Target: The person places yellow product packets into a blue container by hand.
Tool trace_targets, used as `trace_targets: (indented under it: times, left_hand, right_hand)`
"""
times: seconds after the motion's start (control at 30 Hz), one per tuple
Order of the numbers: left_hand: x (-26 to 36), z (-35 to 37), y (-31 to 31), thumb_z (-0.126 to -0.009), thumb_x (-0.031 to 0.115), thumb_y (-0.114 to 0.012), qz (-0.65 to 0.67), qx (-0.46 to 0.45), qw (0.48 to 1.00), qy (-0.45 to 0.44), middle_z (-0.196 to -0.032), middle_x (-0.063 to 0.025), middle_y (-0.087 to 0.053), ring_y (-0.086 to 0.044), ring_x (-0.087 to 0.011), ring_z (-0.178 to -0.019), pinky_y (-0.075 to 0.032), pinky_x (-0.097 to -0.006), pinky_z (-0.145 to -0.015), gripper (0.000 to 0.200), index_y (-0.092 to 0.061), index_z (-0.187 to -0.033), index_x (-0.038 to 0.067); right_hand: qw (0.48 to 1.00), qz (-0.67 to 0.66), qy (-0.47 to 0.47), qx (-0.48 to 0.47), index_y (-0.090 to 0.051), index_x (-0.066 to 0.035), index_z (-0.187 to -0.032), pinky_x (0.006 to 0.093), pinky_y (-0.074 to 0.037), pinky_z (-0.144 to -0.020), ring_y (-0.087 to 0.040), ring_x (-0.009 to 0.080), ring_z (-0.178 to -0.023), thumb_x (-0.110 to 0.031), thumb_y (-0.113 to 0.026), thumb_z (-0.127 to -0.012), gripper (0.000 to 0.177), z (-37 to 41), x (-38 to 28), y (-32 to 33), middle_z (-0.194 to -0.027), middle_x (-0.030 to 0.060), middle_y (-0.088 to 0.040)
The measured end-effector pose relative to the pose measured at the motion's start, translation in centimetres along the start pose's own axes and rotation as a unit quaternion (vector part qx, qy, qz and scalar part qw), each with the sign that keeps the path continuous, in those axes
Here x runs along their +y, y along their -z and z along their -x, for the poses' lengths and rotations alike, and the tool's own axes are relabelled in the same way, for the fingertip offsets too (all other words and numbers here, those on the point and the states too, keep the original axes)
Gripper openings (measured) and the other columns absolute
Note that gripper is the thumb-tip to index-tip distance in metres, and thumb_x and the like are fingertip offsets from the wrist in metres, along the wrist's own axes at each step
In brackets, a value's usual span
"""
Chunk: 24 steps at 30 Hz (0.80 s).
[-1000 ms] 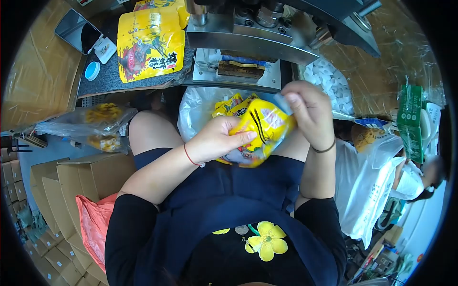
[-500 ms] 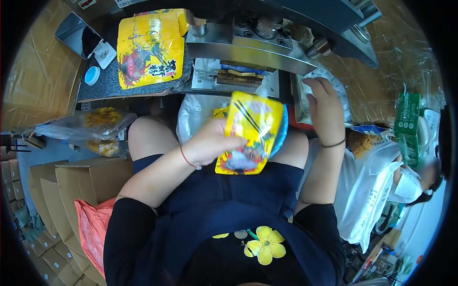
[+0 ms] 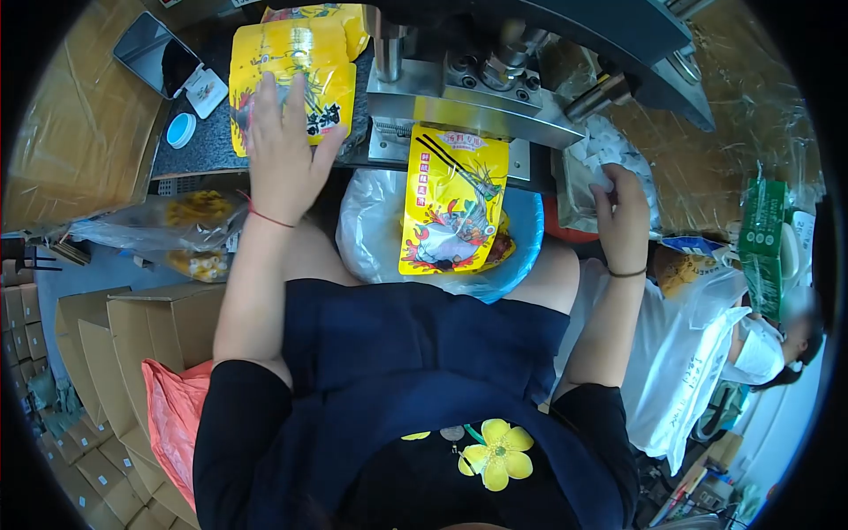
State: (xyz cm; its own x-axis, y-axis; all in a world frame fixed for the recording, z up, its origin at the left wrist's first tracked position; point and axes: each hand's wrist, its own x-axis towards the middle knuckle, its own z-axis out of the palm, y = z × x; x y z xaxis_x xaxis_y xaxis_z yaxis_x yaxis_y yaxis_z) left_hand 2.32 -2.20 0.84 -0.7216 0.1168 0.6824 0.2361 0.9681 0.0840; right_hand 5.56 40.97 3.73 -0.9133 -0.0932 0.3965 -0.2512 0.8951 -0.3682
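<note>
My left hand (image 3: 284, 163) is over a stack of yellow printed pouches (image 3: 252, 53) on the dark bench at the upper left, its fingers spread across the top one. A single yellow pouch (image 3: 452, 208) with red and black print has its upper end at the metal press (image 3: 468, 104); the rest hangs over a bowl lined with blue plastic (image 3: 528, 221). My right hand (image 3: 625, 221) is beside a clear box (image 3: 574, 199) of small white pieces, right of the press. Its thumb and fingers are curled together near something whitish, too small to name.
A phone (image 3: 152, 55) and a small blue-lidded jar (image 3: 181, 131) lie left of the pouch stack. Cardboard boxes (image 3: 150, 327) stand at the lower left. A white sack (image 3: 676, 371) and a green carton (image 3: 762, 247) are on the right, with another person (image 3: 758, 353) beyond.
The pouch has left my left hand and is now at the press. That hand has moved up and left to the stack. My right hand has dropped slightly, its fingers curling in.
</note>
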Motion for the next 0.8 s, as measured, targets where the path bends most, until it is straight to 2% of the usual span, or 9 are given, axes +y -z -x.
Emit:
trace_targets:
  times: [0.13, 0.2, 0.27, 0.4, 0.47, 0.6, 0.63, 0.7, 0.8]
  left_hand:
    - [-1.1, 3.9, 1.4, -0.093, 0.014, -0.067, 0.026, -0.174, 0.979, -0.102, -0.133, -0.0254, -0.058, -0.055, -0.0404, -0.124, -0.044, -0.0463, -0.104, 0.040, -0.061, -0.131, 0.003]
    - [-0.3, 4.9, 2.4, -0.098, 0.012, -0.063, 0.330, -0.173, 0.921, 0.118, -0.120, -0.0179, -0.065, -0.061, -0.0282, -0.110, -0.048, -0.0391, -0.097, 0.028, -0.064, -0.123, 0.000]
    - [0.5, 5.1, 3.3, -0.102, 0.010, -0.059, 0.582, -0.143, 0.732, 0.326, -0.107, -0.0105, -0.071, -0.067, -0.0160, -0.097, -0.052, -0.0320, -0.089, 0.020, -0.066, -0.115, -0.003]
    - [4.3, 5.0, 3.6, -0.101, 0.011, -0.065, 0.567, -0.274, 0.740, 0.236, -0.093, -0.0012, -0.069, -0.061, -0.0072, -0.084, -0.051, -0.0246, -0.078, 0.015, -0.069, -0.106, -0.001]
    - [6.0, 4.5, 3.4, -0.097, 0.010, -0.070, 0.475, -0.328, 0.803, 0.146, -0.085, 0.0004, -0.068, -0.060, -0.0073, -0.077, -0.051, -0.0241, -0.072, 0.013, -0.070, -0.102, -0.002]
    - [9.6, 4.8, 3.0, -0.096, 0.017, -0.072, 0.629, -0.381, 0.633, 0.243, -0.086, -0.0043, -0.074, -0.067, -0.0082, -0.075, -0.055, -0.0254, -0.068, 0.022, -0.071, -0.101, -0.004]
    - [10.3, 4.7, 3.4, -0.098, 0.019, -0.070, 0.679, -0.405, 0.527, 0.313, -0.091, -0.0044, -0.075, -0.068, -0.0085, -0.080, -0.056, -0.0263, -0.074, 0.025, -0.070, -0.108, -0.004]
    - [11.2, 4.9, 3.1, -0.099, 0.019, -0.068, 0.719, -0.401, 0.501, 0.267, -0.094, -0.0046, -0.075, -0.067, -0.0081, -0.083, -0.056, -0.0268, -0.077, 0.026, -0.070, -0.111, -0.003]
    - [12.1, 6.1, 2.2, -0.100, 0.023, -0.068, 0.724, -0.421, 0.485, 0.253, -0.098, -0.0062, -0.075, -0.067, -0.0082, -0.089, -0.055, -0.0272, -0.082, 0.029, -0.070, -0.113, -0.002]
  right_hand:
    - [0.995, -0.065, -0.047, 0.061, -0.063, 0.001, -0.113, 0.0320, -0.049, -0.076, -0.062, 0.0216, -0.081, -0.013, -0.061, -0.099, 0.019, 0.5, -1.6, 1.4, -0.098, 0.0141, -0.064]
    - [0.983, -0.137, -0.042, 0.117, -0.062, 0.001, -0.112, 0.0304, -0.048, -0.076, -0.060, 0.0185, -0.081, -0.014, -0.057, -0.102, 0.019, 0.6, -2.0, 0.9, -0.095, 0.0116, -0.064]
    - [0.977, -0.176, -0.041, 0.116, -0.062, 0.000, -0.109, 0.0313, -0.048, -0.077, -0.060, 0.0202, -0.084, -0.013, -0.052, -0.104, 0.017, 0.5, -4.4, -0.1, -0.093, 0.0104, -0.063]
    - [0.959, -0.244, 0.121, -0.076, -0.066, -0.002, -0.102, 0.0391, -0.051, -0.079, -0.066, 0.0323, -0.087, -0.007, -0.060, -0.096, 0.010, -0.2, -9.5, -1.4, -0.098, 0.0157, -0.067]
    - [0.935, -0.342, 0.072, -0.058, -0.067, -0.003, -0.101, 0.0395, -0.051, -0.080, -0.066, 0.0324, -0.088, -0.008, -0.062, -0.095, 0.010, -0.3, -11.6, -1.4, -0.096, 0.0142, -0.068]
    - [0.947, -0.287, 0.139, -0.033, -0.067, -0.005, -0.100, 0.0391, -0.050, -0.080, -0.065, 0.0312, -0.088, -0.010, -0.062, -0.095, 0.008, -1.4, -12.7, -1.6, -0.093, 0.0119, -0.069]
    - [0.951, -0.254, 0.168, -0.055, -0.067, -0.005, -0.100, 0.0389, -0.050, -0.081, -0.066, 0.0310, -0.088, -0.010, -0.062, -0.096, 0.008, -1.6, -12.2, -1.3, -0.092, 0.0111, -0.069]
    - [0.944, -0.236, 0.205, -0.100, -0.066, -0.004, -0.099, 0.0367, -0.050, -0.081, -0.066, 0.0302, -0.087, -0.010, -0.061, -0.097, 0.009, -1.9, -10.7, -1.2, -0.091, 0.0117, -0.069]
    - [0.945, -0.292, 0.094, -0.109, -0.066, -0.002, -0.098, 0.0350, -0.051, -0.079, -0.066, 0.0292, -0.086, -0.011, -0.061, -0.097, 0.010, -1.0, -10.0, -0.4, -0.090, 0.0125, -0.068]
